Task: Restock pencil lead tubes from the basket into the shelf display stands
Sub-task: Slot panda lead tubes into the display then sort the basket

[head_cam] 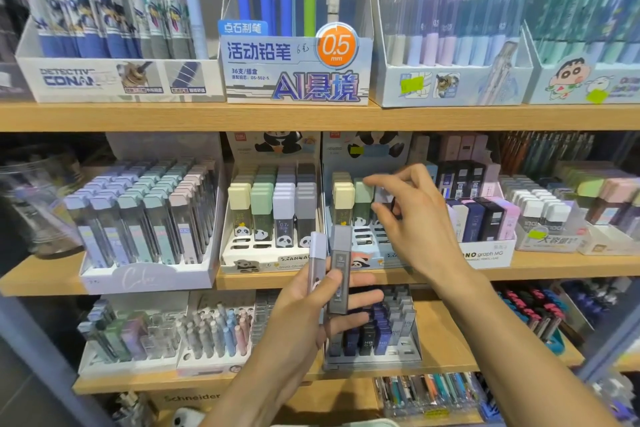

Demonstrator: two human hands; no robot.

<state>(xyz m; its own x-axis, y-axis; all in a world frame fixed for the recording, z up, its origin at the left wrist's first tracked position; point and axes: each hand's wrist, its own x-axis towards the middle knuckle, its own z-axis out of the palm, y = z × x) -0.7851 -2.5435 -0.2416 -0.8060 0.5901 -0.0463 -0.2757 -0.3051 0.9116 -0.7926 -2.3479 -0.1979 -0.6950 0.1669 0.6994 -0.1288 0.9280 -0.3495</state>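
Left hand [313, 302] grips two grey-lilac plastic lead tubes [337, 270]; right hand [412, 215], fingers loosely spread (apparently empty), should seat tubes upright in the white panda display stand [360, 262].

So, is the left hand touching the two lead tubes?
Touching. The head view shows the left hand gripping the lilac tube and grey tube, thumb across them.

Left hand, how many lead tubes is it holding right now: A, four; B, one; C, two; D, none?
C: the left hand grips two tubes side by side, a lilac-capped tube and a grey tube, in front of the panda display stand.
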